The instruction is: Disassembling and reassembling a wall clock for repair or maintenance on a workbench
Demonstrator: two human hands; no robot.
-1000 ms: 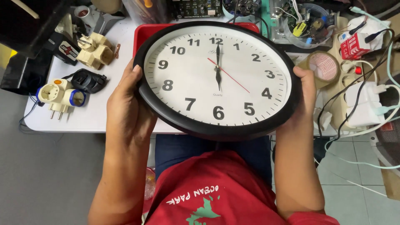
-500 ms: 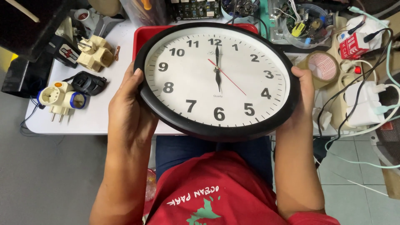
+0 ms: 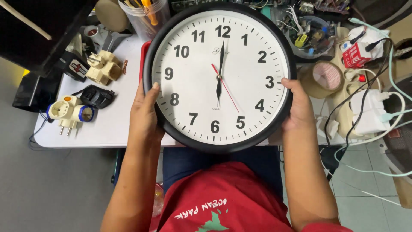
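Our left hand point(image 3: 145, 112) curls its fingers behind the lower left rim of a round wall clock point(image 3: 219, 77), with the thumb point(image 3: 151, 95) lying flat on the glass beside the nine and eight. Our right hand point(image 3: 296, 107) closes around the right rim the same way, thumb point(image 3: 288, 84) pressed on the edge next to the three. Both hands grip firmly, and the clock hangs between them, face up toward us, over the near edge of a white table point(image 3: 111, 129) and above our lap.

The clock has a black frame, a white face, black numerals, two black hands and a thin red second hand. A red tray point(image 3: 143, 58) peeks out behind its left side.

Left of the clock on the table lie a cream multi-plug adapter point(image 3: 103, 68), a black plug point(image 3: 98, 96) and a white adapter with blue trim point(image 3: 71, 112). Far left stands a clear cup of tools point(image 3: 143, 17). To the right sit a roll of brown tape point(image 3: 321, 77), a white power strip point(image 3: 369, 112) with tangled cables, and a tub of electronic parts point(image 3: 309, 32). Nearest us is our red shirt point(image 3: 223, 202).
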